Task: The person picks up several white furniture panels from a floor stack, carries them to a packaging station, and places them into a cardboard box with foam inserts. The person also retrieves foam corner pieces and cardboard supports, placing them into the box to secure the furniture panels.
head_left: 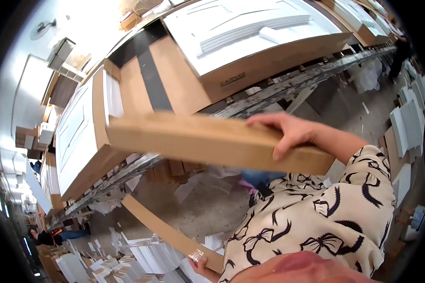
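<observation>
Box (189,141), long and brown, hangs in front of the conveyor rail (311,80), your right hand (290,134) clasping it near one end; lower down, your left hand (200,267) grips a cardboard strip (163,230).

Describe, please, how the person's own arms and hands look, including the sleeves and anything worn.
The right sleeve is loose and cream, patterned with black bows and ribbons, ending near the elbow; the right hand wears no glove. The left hand also shows no glove; its sleeve is hard to make out.
</observation>
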`<state>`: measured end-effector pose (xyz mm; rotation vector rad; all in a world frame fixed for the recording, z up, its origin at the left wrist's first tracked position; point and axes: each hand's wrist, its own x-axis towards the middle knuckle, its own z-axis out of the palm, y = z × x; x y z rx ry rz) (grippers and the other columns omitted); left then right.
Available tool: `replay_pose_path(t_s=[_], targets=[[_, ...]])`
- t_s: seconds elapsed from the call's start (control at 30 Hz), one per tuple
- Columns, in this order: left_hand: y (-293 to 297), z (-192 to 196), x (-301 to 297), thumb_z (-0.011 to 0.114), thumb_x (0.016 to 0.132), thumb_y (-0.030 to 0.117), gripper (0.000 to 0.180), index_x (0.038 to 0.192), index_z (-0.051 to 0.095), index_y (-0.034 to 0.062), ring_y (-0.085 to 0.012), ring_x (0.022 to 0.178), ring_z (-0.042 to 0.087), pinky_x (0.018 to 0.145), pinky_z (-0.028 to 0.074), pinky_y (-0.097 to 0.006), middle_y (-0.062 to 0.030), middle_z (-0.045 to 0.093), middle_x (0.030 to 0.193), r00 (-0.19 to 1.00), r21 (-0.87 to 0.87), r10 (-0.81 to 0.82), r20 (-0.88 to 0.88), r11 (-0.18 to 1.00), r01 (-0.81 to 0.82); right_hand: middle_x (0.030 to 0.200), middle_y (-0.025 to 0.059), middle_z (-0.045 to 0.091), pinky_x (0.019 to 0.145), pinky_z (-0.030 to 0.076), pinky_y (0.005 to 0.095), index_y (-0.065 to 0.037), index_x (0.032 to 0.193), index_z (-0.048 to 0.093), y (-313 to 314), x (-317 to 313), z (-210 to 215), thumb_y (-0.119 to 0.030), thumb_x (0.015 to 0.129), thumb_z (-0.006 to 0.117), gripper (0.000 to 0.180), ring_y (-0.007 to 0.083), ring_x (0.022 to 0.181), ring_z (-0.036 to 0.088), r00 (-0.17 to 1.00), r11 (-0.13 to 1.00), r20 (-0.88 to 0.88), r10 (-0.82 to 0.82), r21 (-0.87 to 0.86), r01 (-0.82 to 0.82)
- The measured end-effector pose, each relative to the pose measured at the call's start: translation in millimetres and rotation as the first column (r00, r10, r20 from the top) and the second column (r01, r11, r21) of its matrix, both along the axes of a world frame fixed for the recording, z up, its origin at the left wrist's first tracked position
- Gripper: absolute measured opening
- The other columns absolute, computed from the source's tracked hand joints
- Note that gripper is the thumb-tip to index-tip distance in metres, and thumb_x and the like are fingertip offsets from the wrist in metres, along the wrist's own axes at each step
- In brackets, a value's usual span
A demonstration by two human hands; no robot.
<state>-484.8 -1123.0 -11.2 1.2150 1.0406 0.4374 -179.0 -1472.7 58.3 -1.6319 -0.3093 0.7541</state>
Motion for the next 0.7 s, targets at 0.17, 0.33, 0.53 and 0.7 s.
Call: replay_pose_path(t_s=[0.17, 0.33, 0.53, 0.7], targets=[[-32.1, 4.7, 37.6, 0.063, 0.053, 0.019, 0.068, 0.116, 0.045, -0.0032, -0.0217, 0.082, 0.055, 0.071, 0.046, -0.03, -0.0125, 0.055, 0.097, 0.949, 0.094, -0.203, 0.24, 0.978, 0.186, 0.105, 0.0062, 0.056, 0.088, 0.041, 0.0278, -0.004, 0.129, 0.041, -120.9, 34.7, 55.6, -0.017, 0.047, 0.073, 0.089, 0.0169, 0.099, 0.053, 0.882, 0.906, 0.207, -0.423, 0.127, 0.404], [-93.6, 19.9, 107.6, 0.061, 0.058, 0.018, 0.062, 0.114, 0.045, -0.0021, -0.0246, 0.081, 0.056, 0.069, 0.048, -0.034, -0.0145, 0.054, 0.097, 0.855, 0.22, -0.328, 0.402, 0.941, 0.257, 0.09, 0.0057, 0.06, 0.07, 0.046, 0.023, -0.006, 0.118, 0.054, -287.9, 127.6, 66.0, -0.017, 0.067, 0.059, 0.053, 0.0098, 0.078, 0.057, 0.706, 0.764, 0.325, -0.63, 0.092, 0.639], [-231.5, 46.2, 200.1, 0.062, 0.053, 0.018, 0.071, 0.117, 0.043, -0.0025, -0.0264, 0.086, 0.056, 0.072, 0.047, -0.033, -0.0158, 0.053, 0.101, 0.797, 0.022, -0.249, 0.551, 0.958, 0.285, 0.075, 0.0056, 0.058, 0.055, 0.045, 0.0254, -0.006, 0.083, 0.061, -440.5, 262.5, 67.0, -0.026, 0.069, 0.062, 0.025, 0.0128, 0.062, 0.056, 0.781, 0.805, 0.269, -0.564, -0.031, 0.592], [-338.4, 71.0, 281.8, 0.065, 0.051, 0.016, 0.082, 0.126, 0.036, -0.0023, -0.0265, 0.093, 0.055, 0.075, 0.048, -0.033, -0.0154, 0.052, 0.106, 0.765, 0.186, -0.402, 0.504, 0.915, 0.358, 0.073, 0.0076, 0.059, 0.05, 0.046, 0.0276, -0.002, 0.082, 0.061, -534.1, 359.3, 13.9, -0.025, 0.064, 0.068, 0.03, 0.015, 0.057, 0.057, 0.687, 0.686, 0.076, -0.722, -0.051, 0.726]])
